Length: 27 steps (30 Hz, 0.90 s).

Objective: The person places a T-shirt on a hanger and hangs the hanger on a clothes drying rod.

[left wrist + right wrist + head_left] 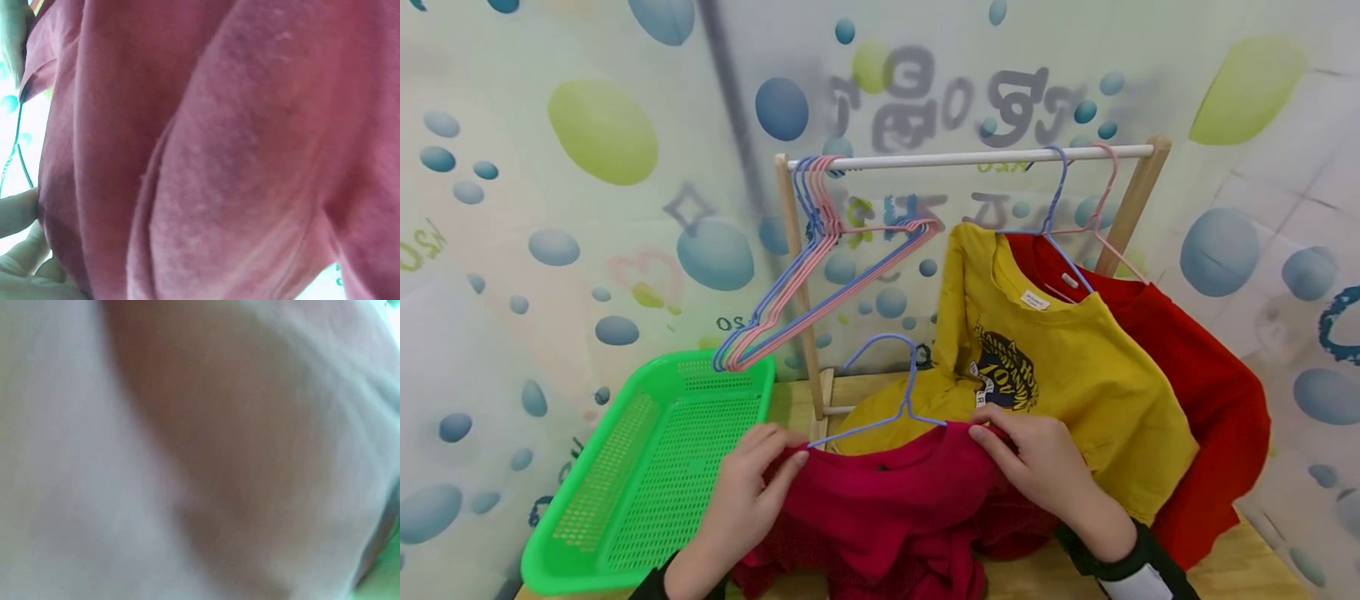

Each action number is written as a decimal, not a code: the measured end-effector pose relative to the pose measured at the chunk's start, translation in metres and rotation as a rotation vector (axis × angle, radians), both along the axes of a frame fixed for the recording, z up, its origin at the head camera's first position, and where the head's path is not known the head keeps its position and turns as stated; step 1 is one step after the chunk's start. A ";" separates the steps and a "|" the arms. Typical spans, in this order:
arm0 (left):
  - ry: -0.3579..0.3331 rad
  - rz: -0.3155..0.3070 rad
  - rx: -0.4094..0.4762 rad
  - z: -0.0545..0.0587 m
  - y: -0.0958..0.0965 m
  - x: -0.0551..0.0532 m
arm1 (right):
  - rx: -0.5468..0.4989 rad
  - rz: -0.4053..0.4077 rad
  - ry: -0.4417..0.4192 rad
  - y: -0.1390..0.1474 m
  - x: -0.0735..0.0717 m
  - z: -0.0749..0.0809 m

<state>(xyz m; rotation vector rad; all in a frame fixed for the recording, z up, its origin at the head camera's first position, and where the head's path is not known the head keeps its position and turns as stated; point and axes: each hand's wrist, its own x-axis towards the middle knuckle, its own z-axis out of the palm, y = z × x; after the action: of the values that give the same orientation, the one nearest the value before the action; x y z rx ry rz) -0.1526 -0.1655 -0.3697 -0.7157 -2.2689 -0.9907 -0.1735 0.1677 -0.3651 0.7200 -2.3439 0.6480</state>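
A crimson long garment, seemingly a sweater [887, 500], hangs between my two hands above the table. Its neckline sits around a blue clothes hanger [908, 400], whose hook and upper arms show above the cloth; the hanger's lower part is hidden inside. My left hand [747, 487] pinches the neckline at the left shoulder, close to the hanger's arm. At the opposite shoulder my right hand [1037, 458] pinches the cloth between thumb and fingers. Crimson fabric [206, 150] fills most of the left wrist view. The right wrist view is too blurred to make out detail.
A clothes rack with a white rail [970, 157] stands behind. Several blue and pink hangers [820, 275] hang at its left. A yellow shirt [1060, 350] and a red top [1210, 400] hang at its right. A green plastic basket [662, 475] stands on the left.
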 end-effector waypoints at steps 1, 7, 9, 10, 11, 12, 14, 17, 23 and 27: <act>-0.005 0.008 0.006 0.000 -0.002 0.000 | 0.003 -0.019 -0.002 0.003 0.000 0.000; -0.034 0.046 0.029 0.002 -0.011 0.001 | 0.018 -0.097 -0.068 0.026 0.000 -0.006; -0.043 0.053 0.029 0.002 -0.013 0.001 | 0.017 -0.111 -0.084 0.033 0.000 -0.010; -0.047 0.056 0.029 0.001 -0.014 0.001 | 0.015 -0.114 -0.087 0.036 0.000 -0.012; -0.051 0.057 0.032 0.001 -0.015 0.001 | 0.013 -0.119 -0.089 0.039 0.000 -0.014; -0.056 0.059 0.035 0.000 -0.017 0.001 | 0.010 -0.123 -0.091 0.042 0.000 -0.016; -0.057 0.069 0.037 -0.001 -0.019 0.000 | 0.004 -0.129 -0.099 0.047 0.001 -0.020; -0.046 0.079 0.044 -0.003 -0.022 0.000 | -0.019 -0.137 -0.112 0.053 0.003 -0.026; -0.024 0.109 0.030 -0.003 -0.027 -0.004 | -0.088 -0.175 -0.086 0.064 0.009 -0.032; -0.010 0.131 0.010 -0.001 -0.028 -0.005 | -0.126 -0.184 -0.031 0.072 0.011 -0.031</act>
<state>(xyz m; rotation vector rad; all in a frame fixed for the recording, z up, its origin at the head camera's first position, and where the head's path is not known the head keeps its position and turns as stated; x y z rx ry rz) -0.1575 -0.1938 -0.3712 -0.5509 -2.2854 -0.9445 -0.1622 0.2400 -0.3964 0.4350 -2.3393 0.7208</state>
